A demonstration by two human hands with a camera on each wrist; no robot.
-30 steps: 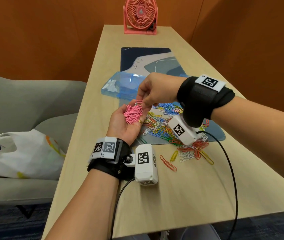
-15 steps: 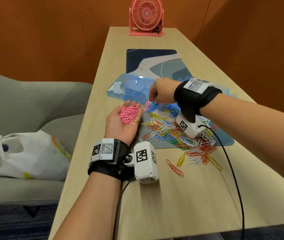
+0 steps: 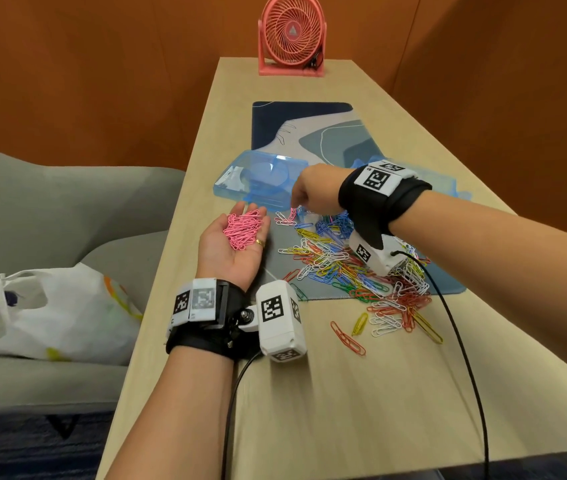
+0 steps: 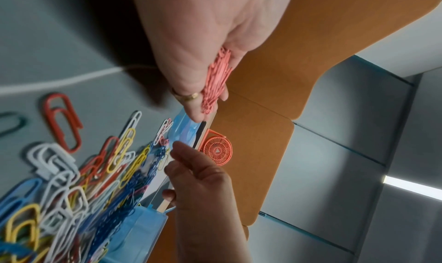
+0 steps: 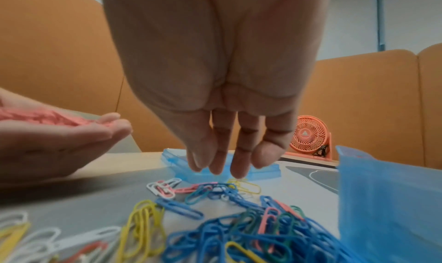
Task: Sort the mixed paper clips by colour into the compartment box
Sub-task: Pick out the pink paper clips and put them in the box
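Observation:
My left hand (image 3: 252, 210) lies palm up at the table's left edge, fingers straight, carrying a heap of pink paper clips (image 3: 242, 229); the same pink clips (image 4: 216, 81) show in the left wrist view. A mixed pile of coloured clips (image 3: 344, 265) covers the mat. My right hand (image 3: 297, 204) reaches down at the pile's far left corner. Its fingertips (image 5: 236, 170) hang just above a few pink and white clips (image 5: 167, 187) and hold nothing. The blue compartment box (image 3: 448, 185) stands behind my right wrist, its lid (image 3: 261, 181) beyond my hands.
A desk mat (image 3: 309, 133) runs up the table to a pink fan (image 3: 292, 32) at the far end. A few stray clips (image 3: 347, 337) lie on bare wood near me. A grey sofa (image 3: 67, 209) with a white plastic bag (image 3: 53, 310) stands left.
My right hand has left the spot over my left palm and dropped to the far corner of the pile. The left hand still carries the pink clips, palm up.

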